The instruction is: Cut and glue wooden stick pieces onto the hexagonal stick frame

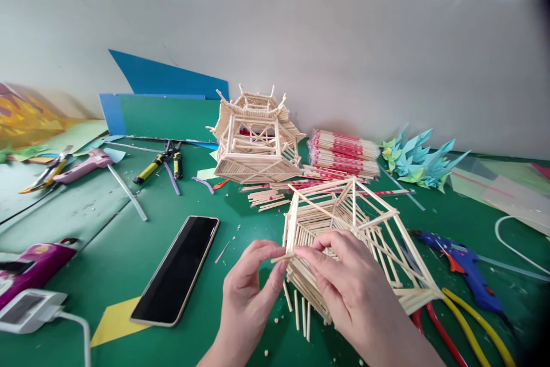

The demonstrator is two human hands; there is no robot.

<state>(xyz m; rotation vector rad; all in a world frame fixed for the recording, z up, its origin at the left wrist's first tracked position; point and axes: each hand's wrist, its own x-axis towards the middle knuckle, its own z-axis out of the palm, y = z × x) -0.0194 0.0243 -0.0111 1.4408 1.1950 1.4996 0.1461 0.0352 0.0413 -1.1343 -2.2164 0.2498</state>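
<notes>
A short pale wooden stick (282, 257) is pinched at one end between the thumb and forefinger of my left hand (249, 292). The fingertips of my right hand (350, 281) close on its other end. Both hands are just over the near left edge of a wooden stick frame (389, 215), an open many-sided structure with slatted sides. My right hand covers part of this frame, so any contact there is hidden. Behind it stands a tiered pavilion model (258, 143) built of similar sticks.
Bundled sticks (344, 152) lie behind the frame. A blue glue gun (466, 267) and pliers with red and yellow handles (470, 321) are at right. A phone (176, 269) lies left of my hands. Farther left are a pink glue gun (83, 166) and cutters (150, 168).
</notes>
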